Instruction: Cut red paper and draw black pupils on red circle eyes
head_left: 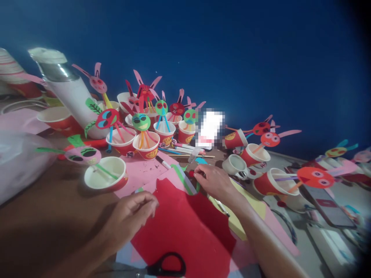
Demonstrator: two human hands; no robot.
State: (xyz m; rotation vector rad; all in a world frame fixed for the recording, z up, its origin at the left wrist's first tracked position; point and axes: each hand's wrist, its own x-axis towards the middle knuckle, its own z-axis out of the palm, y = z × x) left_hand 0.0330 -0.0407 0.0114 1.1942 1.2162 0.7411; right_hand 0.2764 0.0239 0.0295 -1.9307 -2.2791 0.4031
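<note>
My left hand (136, 212) hovers at the left edge of a large red paper sheet (188, 231), its fingers curled in and pressed together; what they hold, if anything, is hidden. Past the sheet's far edge, my right hand (213, 179) reaches down with bent fingers closed together. A small red piece (191, 173) shows right at its fingertips, though I cannot tell whether they grip it. Scissors with black handles (171, 264) lie at the sheet's near edge. Green and white paper strips (184, 179) lie just left of my right hand.
Several red paper cups (146, 144) with paper-faced straw figures line the back. A white flask (77, 100) leans at left beside a plastic bag (23, 166). A white mug (234, 166), yellow paper (237, 227) and a phone (327, 204) are at right. A blue wall (203, 50) rises behind.
</note>
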